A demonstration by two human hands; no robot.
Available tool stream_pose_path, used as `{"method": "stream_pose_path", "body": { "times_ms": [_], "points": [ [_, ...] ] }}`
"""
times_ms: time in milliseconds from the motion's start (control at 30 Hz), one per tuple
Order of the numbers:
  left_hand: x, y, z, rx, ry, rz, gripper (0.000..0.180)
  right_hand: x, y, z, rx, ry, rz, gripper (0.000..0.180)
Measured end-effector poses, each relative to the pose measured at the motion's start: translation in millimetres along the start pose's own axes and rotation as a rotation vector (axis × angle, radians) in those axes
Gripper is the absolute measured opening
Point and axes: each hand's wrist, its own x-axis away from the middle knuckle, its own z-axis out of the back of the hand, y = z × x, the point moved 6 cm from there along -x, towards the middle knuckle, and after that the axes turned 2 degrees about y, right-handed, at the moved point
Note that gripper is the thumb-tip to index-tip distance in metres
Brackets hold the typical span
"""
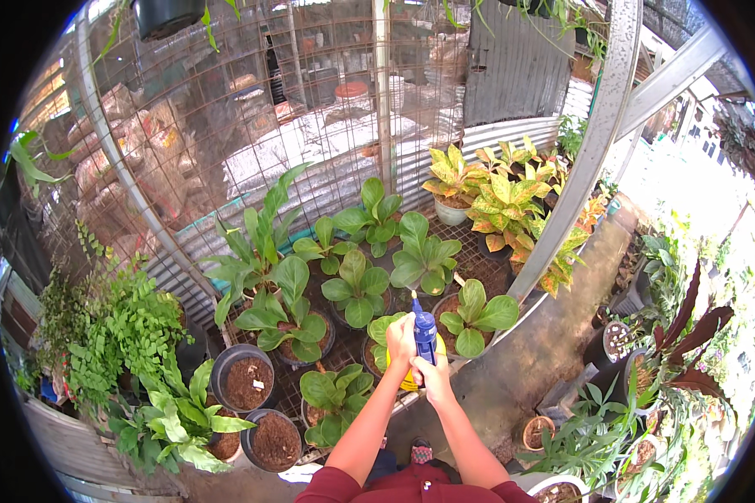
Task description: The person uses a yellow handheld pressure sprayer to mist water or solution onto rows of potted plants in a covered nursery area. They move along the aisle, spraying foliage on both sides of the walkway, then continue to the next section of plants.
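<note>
1. Both hands are wrapped tight around a spray bottle (424, 342). The left hand (401, 339) holds its side and the right hand (434, 375) holds it from below and behind, so it stays steady.
2. The bottle is blue on top and yellow at the bottom. Its thin nozzle sticks up and away from the hands, toward the plants, so the spray can reach the leaves.
3. Right past the nozzle is a small plant with round green leaves (476, 314) in a brown pot.
4. Just to the left of the hands are more plants with round leaves (356, 289), close together on a wire rack so they share one spot.
5. Lower left of the hands sit two black pots with only soil (247, 381).
6. Far past the hands, on the right, are plants with yellow and orange leaves (503, 205).
7. Behind all the plants is a wire fence (252, 126).
</note>
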Motion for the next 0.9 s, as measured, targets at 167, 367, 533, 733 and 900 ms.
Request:
{"method": "stream_pose_path", "body": {
  "times_ms": [167,367,533,733,900],
  "points": [
    [3.2,-31.9,2.6,0.000,0.001,0.050,0.035,0.3,14.0,5.9,0.003,0.007,-0.022,0.015],
    [32.9,-105.6,36.5,-0.296,0.149,0.259,0.049,9.4,62.6,13.9,0.021,0.067,-0.231,0.015],
    [41.2,-126.9,51.4,-0.364,0.190,0.336,0.053,13.0,75.1,9.7,0.014,0.083,-0.304,0.020],
    [13.8,-55.6,29.1,-0.315,0.053,0.162,0.043,6.3,39.4,-1.3,-0.006,0.064,-0.086,0.017],
    [-6.1,-16.6,23.0,0.001,-0.021,-0.073,0.031,5.1,15.2,-19.4,-0.009,0.017,0.076,0.018]
  ]
}}
